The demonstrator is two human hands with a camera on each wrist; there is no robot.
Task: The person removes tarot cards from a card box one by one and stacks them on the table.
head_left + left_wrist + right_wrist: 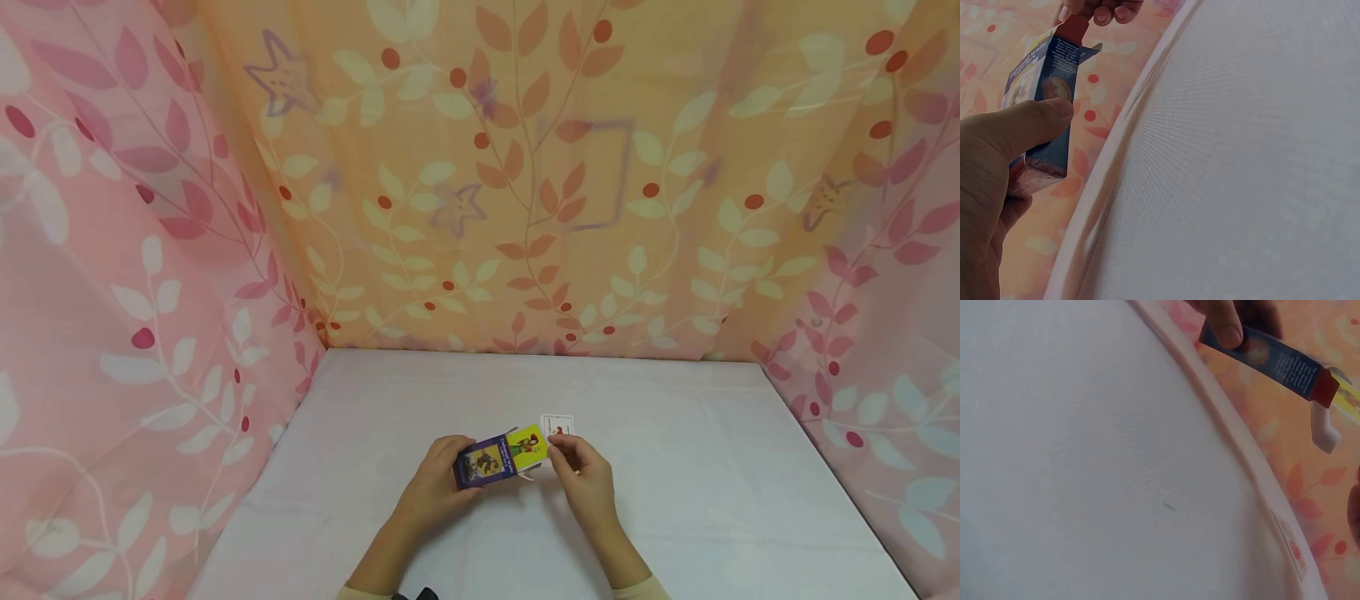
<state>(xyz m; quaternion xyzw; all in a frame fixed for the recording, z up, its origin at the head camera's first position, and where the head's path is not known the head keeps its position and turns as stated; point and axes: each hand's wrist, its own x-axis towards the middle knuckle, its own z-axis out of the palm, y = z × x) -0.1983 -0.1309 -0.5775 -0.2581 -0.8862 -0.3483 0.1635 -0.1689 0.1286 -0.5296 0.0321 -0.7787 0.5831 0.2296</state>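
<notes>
1. Above the white cloth-covered surface, left hand grips dark-blue cardboard card box, flap open.
2. Right hand pinches yellow illustrated card, partway through box mouth; direction unclear.
3. White printed card lies outside; transfer seems unfinished.

A dark-blue card box, flaps open toward the right edge of the tabletop, slants above it, a yellow illustrated card jutting partway out.

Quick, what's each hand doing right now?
Left hand: holding the blue card box.
Right hand: pinching the yellow card sticking out of it.
</notes>
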